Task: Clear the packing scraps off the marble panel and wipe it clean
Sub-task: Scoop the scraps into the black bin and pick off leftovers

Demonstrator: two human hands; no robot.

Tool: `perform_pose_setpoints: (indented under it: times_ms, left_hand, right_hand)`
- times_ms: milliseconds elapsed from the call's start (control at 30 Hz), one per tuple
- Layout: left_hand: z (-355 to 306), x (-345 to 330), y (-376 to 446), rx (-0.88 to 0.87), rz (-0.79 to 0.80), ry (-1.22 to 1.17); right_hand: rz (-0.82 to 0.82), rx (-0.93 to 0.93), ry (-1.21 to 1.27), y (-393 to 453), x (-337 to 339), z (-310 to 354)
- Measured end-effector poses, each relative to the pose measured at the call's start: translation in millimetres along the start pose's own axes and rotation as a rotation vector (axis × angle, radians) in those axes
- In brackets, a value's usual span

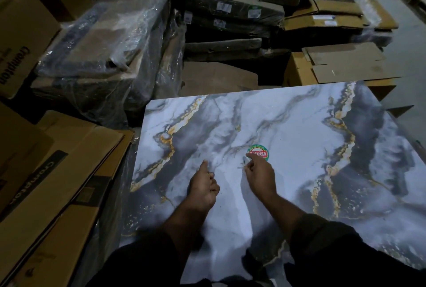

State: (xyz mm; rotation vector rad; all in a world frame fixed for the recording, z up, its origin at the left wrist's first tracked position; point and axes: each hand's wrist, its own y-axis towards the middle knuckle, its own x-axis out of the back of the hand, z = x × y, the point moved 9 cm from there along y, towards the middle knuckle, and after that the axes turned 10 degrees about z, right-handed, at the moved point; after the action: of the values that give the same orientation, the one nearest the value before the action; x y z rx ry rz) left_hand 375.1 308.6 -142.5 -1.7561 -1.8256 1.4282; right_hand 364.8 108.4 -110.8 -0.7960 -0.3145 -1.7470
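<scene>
- Head view: the marble panel [288,148] lies flat in the middle, on top of packed goods, so both hands can reach it.
- The left hand [204,186] is loosely curled and holds nothing. One finger points down at the panel.
- The right hand [259,175] pinches a tiny grey scrap [244,161] just beside the round sticker [258,152], likely to lift it off.
- Cardboard boxes [57,171] sit to the left.
- I see no cloth, so wiping likely comes later.
</scene>
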Motion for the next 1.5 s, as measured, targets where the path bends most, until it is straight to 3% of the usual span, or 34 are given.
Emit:
perform_pose_setpoints:
  times_ms: [400,600,900,1000,1100,1300,1433,1500]
  left_hand:
    - [6,-20,29,-0.001,0.004,0.003]
    - [5,-31,43,0.007,-0.01,0.001]
    - [5,-33,58,0.007,-0.072,-0.011]
    - [3,-33,56,-0.004,-0.072,-0.011]
    - [5,-29,46,-0.004,-0.076,-0.005]
    - [-1,-44,16,-0.081,-0.031,0.009]
    - [11,-56,-13,-0.1,0.051,-0.038]
    - [20,-58,-35,-0.111,0.079,-0.021]
  right_hand:
    - [0.267,0.134,-0.36,45,-27,2]
    - [0.086,0.2,-0.148,84,5,25]
    - [0.151,0.379,-0.298,146,-15,45]
    - [0.127,0.348,-0.323,145,-17,39]
    - [0.075,0.206,-0.099,126,-2,29]
    - [0.105,0.004,0.645,21,-1,44]
    - [0.07,-0.103,0.845,-58,-2,49]
    - [0.008,-0.132,0.823,-95,4,46]
